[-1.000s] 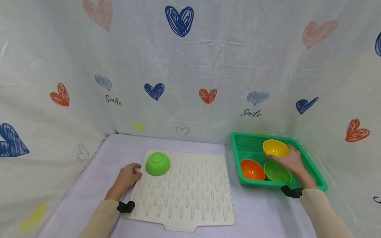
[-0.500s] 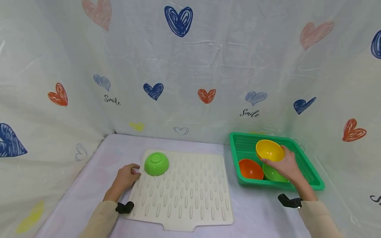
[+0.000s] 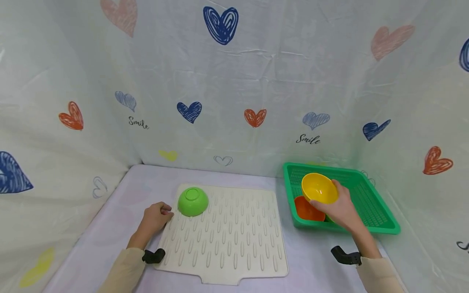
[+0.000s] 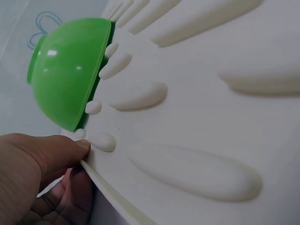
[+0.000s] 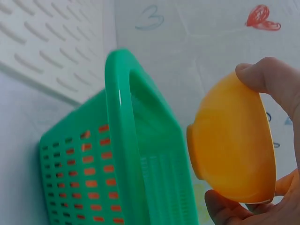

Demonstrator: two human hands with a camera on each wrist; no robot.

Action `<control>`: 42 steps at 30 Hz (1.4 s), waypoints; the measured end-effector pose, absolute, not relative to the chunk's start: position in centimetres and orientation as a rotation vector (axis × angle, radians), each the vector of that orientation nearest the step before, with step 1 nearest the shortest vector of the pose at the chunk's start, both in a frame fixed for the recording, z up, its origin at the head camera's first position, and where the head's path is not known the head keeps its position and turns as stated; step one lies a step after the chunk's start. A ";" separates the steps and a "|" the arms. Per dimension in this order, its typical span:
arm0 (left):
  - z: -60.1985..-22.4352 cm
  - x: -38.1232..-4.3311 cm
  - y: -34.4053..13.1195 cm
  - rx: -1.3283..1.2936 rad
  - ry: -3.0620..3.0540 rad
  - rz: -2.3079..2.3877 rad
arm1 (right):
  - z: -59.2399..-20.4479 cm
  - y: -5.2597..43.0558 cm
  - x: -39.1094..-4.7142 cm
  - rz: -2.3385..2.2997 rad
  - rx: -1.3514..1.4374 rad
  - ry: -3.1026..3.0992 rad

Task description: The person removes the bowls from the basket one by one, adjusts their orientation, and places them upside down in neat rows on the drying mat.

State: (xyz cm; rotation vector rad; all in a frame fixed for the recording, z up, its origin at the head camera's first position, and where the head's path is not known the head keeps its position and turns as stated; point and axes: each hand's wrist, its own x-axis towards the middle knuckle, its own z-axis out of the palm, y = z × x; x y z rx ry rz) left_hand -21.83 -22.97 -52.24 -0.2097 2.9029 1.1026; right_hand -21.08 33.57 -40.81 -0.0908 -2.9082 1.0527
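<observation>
My right hand (image 3: 338,206) grips a yellow bowl (image 3: 319,188) by its rim, above the green basket (image 3: 382,195). The right wrist view shows the bowl (image 5: 234,140) from the side, thumb at one side of the rim and fingers at the other. My left hand (image 3: 155,217) pinches the left edge of a white ridged drying mat (image 3: 234,240); in the left wrist view the thumb (image 4: 65,151) lies at the edge with fingers curled below. A light green bowl (image 3: 193,201) rests upside down on the mat's back left corner.
Inside the basket an orange bowl (image 3: 307,209) lies partly behind the yellow one. Another green bowl (image 3: 328,219) is mostly hidden by my right hand. A white curtain (image 3: 234,81) printed with hearts surrounds the lilac tabletop (image 3: 121,207).
My right hand has carried the yellow bowl leftward inside the basket's outline, from over the green bowl to over the orange one. The left hand stays at the mat's edge.
</observation>
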 end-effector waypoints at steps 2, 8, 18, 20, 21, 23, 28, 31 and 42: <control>-52.2 -21.8 -22.9 -0.206 2.904 1.107 | -40.8 32.9 -20.7 1.065 -0.078 -2.904; -52.4 -21.7 -22.9 -0.222 2.909 1.104 | -40.9 30.5 -19.9 1.059 -0.064 -2.903; -52.4 -21.5 -22.7 -0.256 2.911 1.141 | -41.5 27.0 -18.8 1.161 -0.028 -2.813; -52.4 -21.3 -22.8 -0.269 2.910 1.151 | -41.5 26.4 -18.6 1.191 -0.026 -2.800; -52.3 -21.3 -22.8 -0.270 2.911 1.154 | -41.5 26.1 -18.5 1.202 -0.022 -2.790; -52.2 -21.3 -22.9 -0.278 2.909 1.159 | -41.7 25.6 -18.5 1.217 -0.011 -2.772; -51.6 -20.9 -23.0 -0.327 2.866 1.254 | -42.0 24.4 -18.4 1.274 0.013 -2.754; -51.0 -20.2 -22.7 -0.402 2.836 1.338 | -42.0 23.7 -18.3 1.318 0.014 -2.750; -47.2 -18.6 -17.9 -0.500 2.752 1.965 | -43.0 20.6 -18.3 1.425 0.091 -2.684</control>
